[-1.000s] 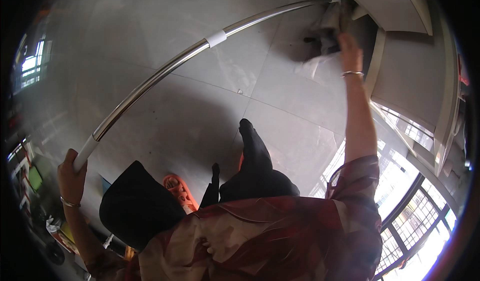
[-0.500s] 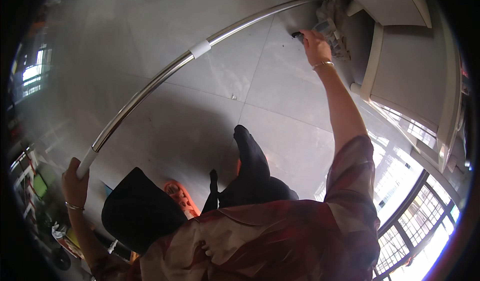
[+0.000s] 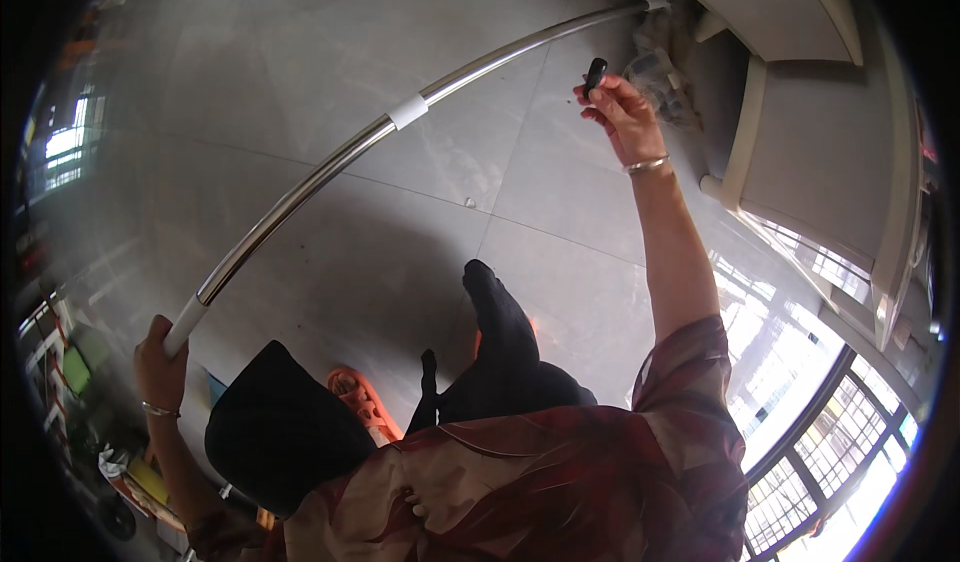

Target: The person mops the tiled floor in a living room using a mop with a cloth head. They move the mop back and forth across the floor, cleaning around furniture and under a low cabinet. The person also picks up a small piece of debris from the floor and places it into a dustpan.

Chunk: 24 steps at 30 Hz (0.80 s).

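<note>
With clock positions taken from the centre of the view, a tubular metal pole (image 3: 290,197) is noted running from 8 o'clock, over 11, to 1 o'clock above the grey tiled floor (image 3: 250,92). Its white end sleeve (image 3: 185,324), at 8 o'clock, is enclosed by the left hand (image 3: 160,367), whose grip is closed around it. A white collar (image 3: 408,112) is fitted at 11 o'clock and a white end fitting (image 3: 655,3) at 1 o'clock; beside the latter lies a pale, crumpled clump (image 3: 655,77), whose attachment to the pole cannot be determined. A small, elongated black object (image 3: 596,74) is held up at 1 o'clock by the right hand (image 3: 628,122), the grip being pinched on its lower part between thumb and fingers, with its upper end left free. Its exact kind cannot be established. It is judged light and stiff, probably smooth enough to slip if pinched loosely; a hold at mid-length is advised. The pole is judged rigid, its curve being attributed to the lens, and fairly light if hollow. The bare metal is expected to be slippery, so the white sleeve is considered the better hold, although the far end may feel heavy from there. No fragility is apparent in the pole.
</note>
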### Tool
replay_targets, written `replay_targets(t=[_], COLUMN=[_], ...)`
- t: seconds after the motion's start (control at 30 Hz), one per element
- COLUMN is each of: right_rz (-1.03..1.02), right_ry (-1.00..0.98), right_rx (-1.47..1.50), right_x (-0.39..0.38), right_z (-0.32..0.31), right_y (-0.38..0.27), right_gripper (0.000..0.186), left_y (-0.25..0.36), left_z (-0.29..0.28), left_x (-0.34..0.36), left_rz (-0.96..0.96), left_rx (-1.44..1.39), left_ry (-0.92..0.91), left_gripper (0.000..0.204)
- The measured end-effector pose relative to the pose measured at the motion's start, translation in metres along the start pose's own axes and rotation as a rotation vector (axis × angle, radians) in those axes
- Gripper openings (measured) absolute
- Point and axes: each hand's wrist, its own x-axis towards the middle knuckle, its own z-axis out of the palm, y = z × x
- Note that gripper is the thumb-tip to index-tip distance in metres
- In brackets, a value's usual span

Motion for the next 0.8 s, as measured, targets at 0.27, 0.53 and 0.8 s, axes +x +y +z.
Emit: replay_targets(t=[0.27,0.53,0.8], right_rz=[0.041,0.106,-0.079], right_ry=[-0.187,-0.373,-0.394], right_rx=[0.403,0.630,0.496], right_x=[-0.043,-0.043,-0.048], right_z=[0.047,0.073,0.097], right_y=[-0.030,-0.033,-0.022], right_gripper=[0.029,0.028,0.028], left_y=[0.001,0.003,0.004], left_z=[0.029,0.048,0.048], left_x=[0.005,-0.006,-0.004], left_rz=[-0.021,-0.027,-0.023], left_rx=[-0.043,-0.093,-0.059], left_ry=[-0.061,-0.111,-0.088], left_gripper=[0.016,0.016,0.017])
